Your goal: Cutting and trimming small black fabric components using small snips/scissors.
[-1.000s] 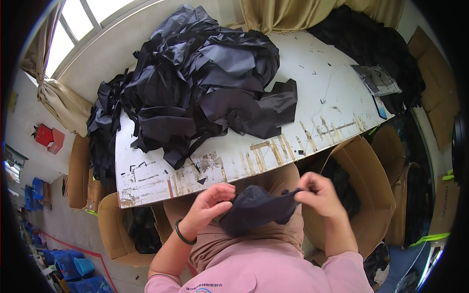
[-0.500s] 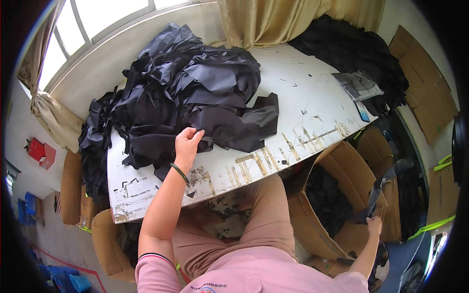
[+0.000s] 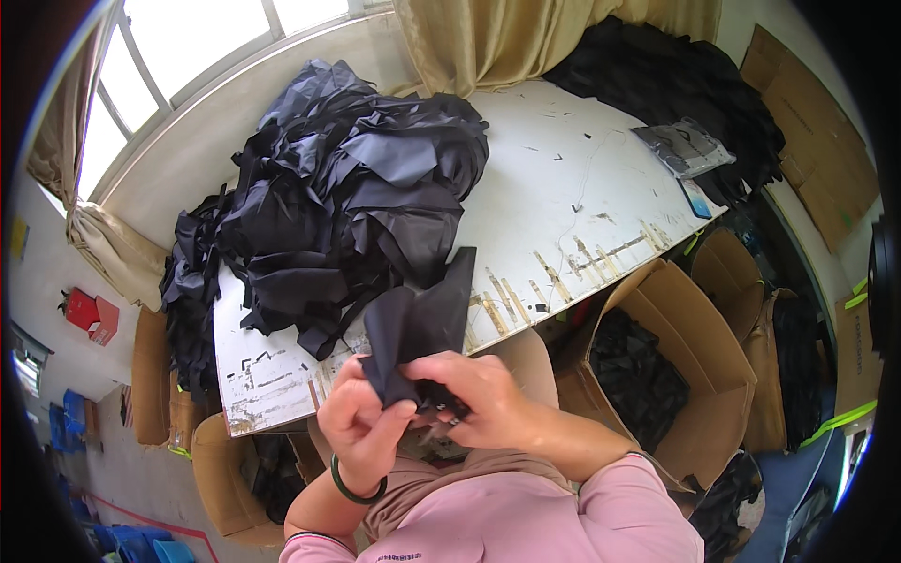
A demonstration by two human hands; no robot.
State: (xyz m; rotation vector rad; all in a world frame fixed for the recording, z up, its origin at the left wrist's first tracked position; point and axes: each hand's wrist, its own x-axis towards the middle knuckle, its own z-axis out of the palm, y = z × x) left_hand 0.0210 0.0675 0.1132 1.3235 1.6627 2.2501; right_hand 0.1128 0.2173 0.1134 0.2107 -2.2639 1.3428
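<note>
Between my two hands, in front of my body at the table's near edge, is a piece of black fabric (image 3: 427, 324). My left hand (image 3: 361, 413), with a dark bangle at the wrist, pinches its lower left corner. My right hand (image 3: 474, 399) grips the same piece from the right, fingers curled around its gathered lower end. The piece's upper part stands up and leans over the white table (image 3: 535, 178). Just beyond it lies a large heap of black fabric pieces (image 3: 347, 188). My fingers partly hide the gathered end.
A second black heap (image 3: 676, 94) covers the far right, beside a clear plastic bag (image 3: 685, 148) and a phone-like blue-edged item (image 3: 694, 199). Right of my legs stands an open cardboard box (image 3: 694, 347) holding black fabric. Another carton (image 3: 221, 469) stands at lower left.
My left hand has pulled the fabric piece off the heap toward my body. My right hand has come from the boxes at the right, let go of a dark strip there, and gripped the piece.
</note>
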